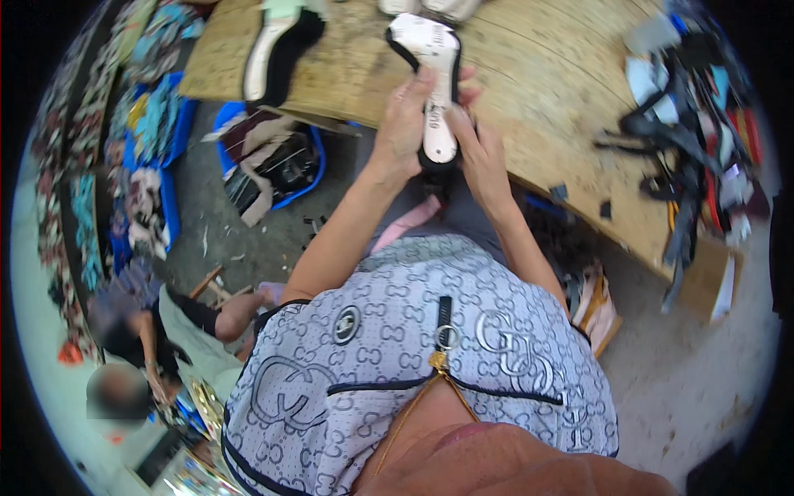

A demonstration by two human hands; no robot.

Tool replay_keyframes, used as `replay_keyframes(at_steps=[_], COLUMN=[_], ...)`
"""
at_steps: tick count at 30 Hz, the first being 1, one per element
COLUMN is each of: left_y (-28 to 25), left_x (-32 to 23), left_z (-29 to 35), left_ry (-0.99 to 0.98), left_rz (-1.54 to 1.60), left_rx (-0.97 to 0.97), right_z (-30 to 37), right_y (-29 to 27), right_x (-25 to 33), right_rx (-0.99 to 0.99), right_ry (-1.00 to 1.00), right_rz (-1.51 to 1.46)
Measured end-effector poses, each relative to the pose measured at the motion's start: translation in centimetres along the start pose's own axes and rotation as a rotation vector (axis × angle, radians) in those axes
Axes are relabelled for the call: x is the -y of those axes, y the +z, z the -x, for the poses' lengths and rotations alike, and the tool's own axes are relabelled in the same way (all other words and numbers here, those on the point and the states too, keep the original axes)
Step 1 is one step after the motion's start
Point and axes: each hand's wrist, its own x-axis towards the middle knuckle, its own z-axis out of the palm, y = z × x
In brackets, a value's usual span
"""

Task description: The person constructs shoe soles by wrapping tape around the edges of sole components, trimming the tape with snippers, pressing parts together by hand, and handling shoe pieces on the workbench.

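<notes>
Sole side up, a black shoe upper on a last point(442, 50) with a pale insole board nailed on lies between my hands, over the front edge of the wooden table. My left hand point(402, 124) is closed round its left side, the thumb on the insole. From the right, my right hand point(481, 153) grips the heel half, its thumb pressed near the insole's edge. Another black shoe upper with a pale sole point(277, 54) rests on the table to the left. Below my hands, a pink strip point(409, 223) hangs by my lap.
The wooden table point(546, 107) bears a heap of black straps and scraps point(678, 132) on the right. Beside the table's left edge stands a blue bin point(313, 178) of material pieces. A cardboard box point(707, 277) is at far right. Another person point(141, 331) sits lower left.
</notes>
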Motion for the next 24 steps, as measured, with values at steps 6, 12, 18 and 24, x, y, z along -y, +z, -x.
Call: replay_keyframes(at_steps=[6,12,18,24], left_y=[-8.8,-15.4,-15.3,-15.7], left_x=[-12.4,-18.3,-16.4,-16.1], left_z=[-2.4,-4.6,-5.4,-4.2], left_ry=[0.686,0.607,0.571,0.490], left_rz=[-1.431,-2.186,-2.088,-2.119], left_rx=[-0.351,-0.445,-0.684,-0.582], right_z=[1.5,-0.1,0.8,0.4], right_y=[-2.9,-7.5,-7.2,-7.4], right_x=[-0.8,-2.0,-3.0,-3.0], right_rx=[0.038,-0.304,-0.337,-0.333], right_ry=[0.146,0.040,-0.022,-0.033], right_rz=[0.165,0.238,0.209,0.200])
